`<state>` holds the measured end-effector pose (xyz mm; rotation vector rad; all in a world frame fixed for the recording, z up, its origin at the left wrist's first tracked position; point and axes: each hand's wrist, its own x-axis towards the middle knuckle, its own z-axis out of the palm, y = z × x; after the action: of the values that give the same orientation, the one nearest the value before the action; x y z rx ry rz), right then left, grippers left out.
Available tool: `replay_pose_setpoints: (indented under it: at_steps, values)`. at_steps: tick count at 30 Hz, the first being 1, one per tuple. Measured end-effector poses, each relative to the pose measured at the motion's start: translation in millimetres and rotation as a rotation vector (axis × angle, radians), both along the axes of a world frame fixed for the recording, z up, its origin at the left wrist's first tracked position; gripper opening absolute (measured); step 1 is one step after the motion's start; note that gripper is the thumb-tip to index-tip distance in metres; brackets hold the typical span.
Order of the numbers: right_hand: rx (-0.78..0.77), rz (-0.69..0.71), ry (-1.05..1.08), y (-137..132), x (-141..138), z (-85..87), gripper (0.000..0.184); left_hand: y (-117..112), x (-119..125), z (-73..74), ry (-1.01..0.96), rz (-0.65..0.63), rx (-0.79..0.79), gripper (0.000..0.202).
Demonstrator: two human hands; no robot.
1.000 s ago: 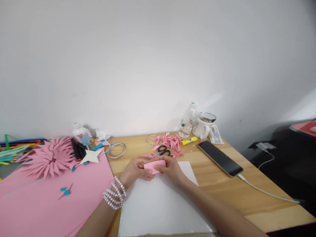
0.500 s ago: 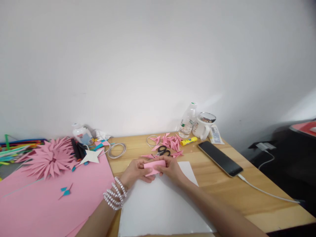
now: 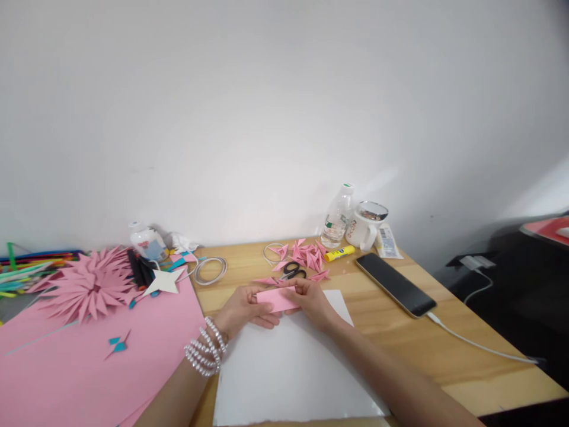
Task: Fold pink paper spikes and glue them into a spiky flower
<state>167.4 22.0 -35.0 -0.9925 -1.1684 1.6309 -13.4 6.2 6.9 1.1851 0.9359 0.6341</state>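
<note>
A small pink paper strip (image 3: pixel 276 300) is held between my two hands, above a white sheet (image 3: pixel 284 367). My left hand (image 3: pixel 243 307), with a beaded bracelet on its wrist, pinches the strip's left end between thumb and fingers. At the other end, my right hand (image 3: pixel 307 301) grips it the same way. Just beyond the fingers lie black-handled scissors (image 3: pixel 293 271), their blades partly hidden among pink folded paper pieces (image 3: pixel 309 255). A yellow glue stick (image 3: pixel 339 254) rests beside that pile.
Pink sheets (image 3: pixel 89 379) cover the left side, bearing a spiky pink paper flower (image 3: pixel 95 287) and a white paper star (image 3: pixel 163 281). A coiled cable (image 3: pixel 210 271) lies behind. To the right are a water bottle (image 3: pixel 336 219), a lidded mug (image 3: pixel 368 228) and a phone (image 3: pixel 395 284) on a cable.
The pink strip has turned in my fingers and now shows a broader, flatter face. Both hands stay in nearly the same place.
</note>
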Motion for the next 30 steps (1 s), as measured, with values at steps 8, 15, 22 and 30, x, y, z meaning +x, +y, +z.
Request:
replay_pose_setpoints:
  at_steps: [8, 15, 22, 30]
  values:
    - [-0.007, -0.005, 0.004, -1, -1, -0.7, 0.042, 0, -2, 0.1, 0.023, -0.006, 0.001, 0.043]
    - [0.226, 0.008, -0.191, -1, -1, -0.3, 0.029, -2, 1, -3.2, 0.086, -0.048, -0.009, 0.039]
    - [0.291, 0.060, -0.266, -2, -3, 2.9, 0.021, -6, 8, 1.6, 0.141, 0.011, -0.031, 0.036]
    - [0.305, 0.082, -0.318, -7, -5, 6.6, 0.022, -9, 14, 3.7, 0.160, -0.001, -0.083, 0.032]
